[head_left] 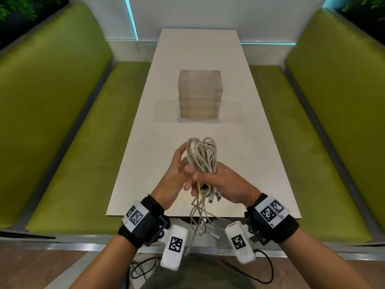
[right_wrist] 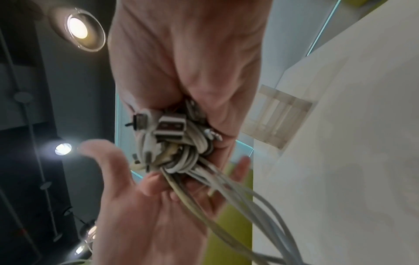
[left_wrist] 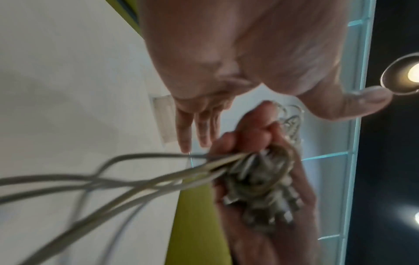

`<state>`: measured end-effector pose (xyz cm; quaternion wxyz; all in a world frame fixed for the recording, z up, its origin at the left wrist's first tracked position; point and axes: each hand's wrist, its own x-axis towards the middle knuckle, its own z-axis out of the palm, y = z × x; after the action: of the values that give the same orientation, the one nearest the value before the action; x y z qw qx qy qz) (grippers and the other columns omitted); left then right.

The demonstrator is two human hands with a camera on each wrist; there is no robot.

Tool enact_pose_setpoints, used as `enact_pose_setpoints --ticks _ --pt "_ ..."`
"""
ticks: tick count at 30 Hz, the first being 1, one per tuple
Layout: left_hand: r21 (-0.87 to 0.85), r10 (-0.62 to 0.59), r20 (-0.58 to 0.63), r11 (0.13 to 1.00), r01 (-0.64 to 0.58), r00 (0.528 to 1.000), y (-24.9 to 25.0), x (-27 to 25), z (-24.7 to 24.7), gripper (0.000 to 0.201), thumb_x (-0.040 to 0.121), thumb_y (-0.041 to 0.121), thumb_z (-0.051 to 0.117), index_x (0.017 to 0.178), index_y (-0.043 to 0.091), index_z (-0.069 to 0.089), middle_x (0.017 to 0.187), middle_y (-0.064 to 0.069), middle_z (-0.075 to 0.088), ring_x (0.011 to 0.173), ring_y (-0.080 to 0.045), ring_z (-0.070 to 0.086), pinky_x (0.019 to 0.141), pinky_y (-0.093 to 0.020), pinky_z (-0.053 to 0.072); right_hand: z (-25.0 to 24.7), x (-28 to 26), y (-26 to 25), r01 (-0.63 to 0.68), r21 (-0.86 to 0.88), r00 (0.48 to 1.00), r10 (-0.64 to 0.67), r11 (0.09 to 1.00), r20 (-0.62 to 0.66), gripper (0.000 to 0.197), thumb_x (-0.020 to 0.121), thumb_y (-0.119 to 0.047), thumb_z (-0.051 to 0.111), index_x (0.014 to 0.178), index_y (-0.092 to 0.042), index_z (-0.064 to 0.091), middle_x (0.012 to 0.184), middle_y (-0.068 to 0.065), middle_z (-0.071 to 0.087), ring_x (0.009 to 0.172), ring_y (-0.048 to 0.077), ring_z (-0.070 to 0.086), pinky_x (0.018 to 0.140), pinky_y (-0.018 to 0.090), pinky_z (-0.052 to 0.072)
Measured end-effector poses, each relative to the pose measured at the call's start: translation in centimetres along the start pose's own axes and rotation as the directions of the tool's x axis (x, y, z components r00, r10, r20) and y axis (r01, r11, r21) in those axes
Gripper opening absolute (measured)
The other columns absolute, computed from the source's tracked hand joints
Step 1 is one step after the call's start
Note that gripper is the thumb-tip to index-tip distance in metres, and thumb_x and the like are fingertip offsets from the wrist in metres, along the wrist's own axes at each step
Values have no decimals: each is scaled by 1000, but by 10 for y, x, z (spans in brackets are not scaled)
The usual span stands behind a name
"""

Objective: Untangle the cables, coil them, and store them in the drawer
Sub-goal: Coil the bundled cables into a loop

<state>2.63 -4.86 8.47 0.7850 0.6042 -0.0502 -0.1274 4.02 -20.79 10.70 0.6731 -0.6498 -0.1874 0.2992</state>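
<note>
A tangled bundle of white and beige cables (head_left: 201,153) is held upright above the near end of the white table (head_left: 245,151). My right hand (head_left: 223,182) grips the bundle at its lower part, with several plugs (right_wrist: 170,127) bunched against the palm. Loose cable ends (head_left: 199,224) hang below the table's front edge. My left hand (head_left: 177,165) is beside the bundle on its left, palm facing it and fingers straight, holding nothing. In the left wrist view the cables (left_wrist: 136,186) trail away from my right hand (left_wrist: 247,132). A clear drawer unit (head_left: 200,94) stands mid-table, drawers closed.
Green padded benches (head_left: 73,142) (head_left: 308,147) run along both sides of the table. A white wall closes the far end. Black wires (head_left: 141,268) lie on the wooden floor near my legs. Bare tabletop lies between the drawer unit and my hands.
</note>
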Motion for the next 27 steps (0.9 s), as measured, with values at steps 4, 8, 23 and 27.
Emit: enact_pose_setpoints --ticks 4,8,23,27 --pt "173 -85 206 984 49 975 -22 -10 4 88 66 51 78 138 26 34 125 4 59 119 -12 54 99 -25 43 -12 4 -10 80 120 991 -66 990 -120 13 93 -10 54 88 -3 64 84 19 66 74 28 63 67 34 53" --pt "372 -79 121 928 28 990 -25 -12 13 8 95 16 54 98 21 60 75 7 69 77 -10 64 81 -22 46 -12 6 -17 99 166 982 -69 981 -176 7 91 -8 52 87 -7 58 75 9 64 65 25 60 54 34 47" --pt "317 -24 71 948 0 997 -19 -9 16 39 95 39 36 71 12 50 49 12 35 44 -7 29 46 -16 29 -17 8 -30 151 29 943 -135 988 -303 15 88 -15 65 80 -3 58 58 7 56 56 27 57 59 37 45" --pt "237 -4 96 971 -19 995 -13 -5 20 37 100 29 36 86 4 60 64 -4 63 61 -17 61 65 -26 51 -16 10 -31 152 121 930 -100 981 -354 16 88 -17 64 77 -7 59 58 6 56 57 27 56 60 35 46"
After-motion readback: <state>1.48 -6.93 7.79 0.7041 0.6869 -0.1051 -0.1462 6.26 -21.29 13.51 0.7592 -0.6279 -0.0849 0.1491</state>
